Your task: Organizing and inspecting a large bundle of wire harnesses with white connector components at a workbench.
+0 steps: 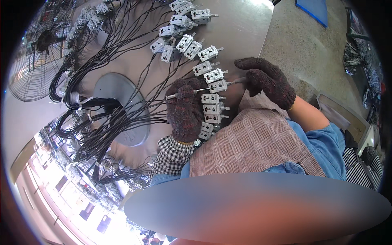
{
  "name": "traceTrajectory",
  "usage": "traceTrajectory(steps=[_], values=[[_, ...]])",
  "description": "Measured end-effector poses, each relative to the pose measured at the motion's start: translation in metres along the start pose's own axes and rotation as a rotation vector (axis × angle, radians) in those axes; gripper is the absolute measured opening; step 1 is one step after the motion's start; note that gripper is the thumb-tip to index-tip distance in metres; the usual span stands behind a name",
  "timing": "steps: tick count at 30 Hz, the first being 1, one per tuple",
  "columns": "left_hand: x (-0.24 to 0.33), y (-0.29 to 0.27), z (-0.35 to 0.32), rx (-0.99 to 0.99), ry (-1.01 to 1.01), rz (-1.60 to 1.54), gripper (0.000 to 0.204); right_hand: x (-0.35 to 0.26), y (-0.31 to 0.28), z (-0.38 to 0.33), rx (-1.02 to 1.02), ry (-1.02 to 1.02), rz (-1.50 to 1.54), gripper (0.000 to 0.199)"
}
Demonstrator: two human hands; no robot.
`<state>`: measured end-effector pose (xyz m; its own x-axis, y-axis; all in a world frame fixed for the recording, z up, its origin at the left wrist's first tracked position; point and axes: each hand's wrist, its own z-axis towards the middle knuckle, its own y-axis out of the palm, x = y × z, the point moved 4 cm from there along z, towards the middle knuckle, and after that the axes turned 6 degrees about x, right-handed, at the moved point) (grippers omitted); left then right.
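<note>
Dark knitted gloves cover both my hands. My left hand [183, 110] is closed, its fingers pinching a thin metal rod [174, 96] that reaches right to a small grey metal block [218, 85]. On the block's other side, my right hand [271, 81] is closed on a thin dark tool [240, 81] with its tip at the block's end. Its grip is partly hidden, and I cannot tell the tool's kind. More grey blocks [211, 109] stand in a curved row beside my left hand, small pins sticking out of their right ends.
Black cables [118, 130] run in bundles across the metal table [245, 24], over a round grey disc [136, 134]. More grey blocks [179, 20] lie toward the far side. A wire-cage fan [34, 77] stands at left; a blue panel [313, 10] lies on the floor at far right.
</note>
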<state>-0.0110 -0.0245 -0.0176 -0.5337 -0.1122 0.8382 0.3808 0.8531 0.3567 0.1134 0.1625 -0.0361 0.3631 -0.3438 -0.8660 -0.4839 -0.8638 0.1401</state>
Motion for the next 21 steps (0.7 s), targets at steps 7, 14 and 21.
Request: traceTrajectory(steps=[7, 14, 21], values=[[0.005, -0.019, -0.012, -0.114, -0.101, -0.261, 0.028, 0.022, -0.007, -0.021, 0.026, -0.004, 0.155, 0.036], [0.003, -0.024, -0.018, -0.046, -0.113, -0.191, 0.02, 0.047, 0.01, -0.031, -0.001, -0.004, 0.213, 0.037], [-0.002, -0.023, -0.014, -0.129, -0.018, -0.045, 0.011, 0.052, 0.023, -0.036, 0.054, -0.147, 0.173, 0.039]])
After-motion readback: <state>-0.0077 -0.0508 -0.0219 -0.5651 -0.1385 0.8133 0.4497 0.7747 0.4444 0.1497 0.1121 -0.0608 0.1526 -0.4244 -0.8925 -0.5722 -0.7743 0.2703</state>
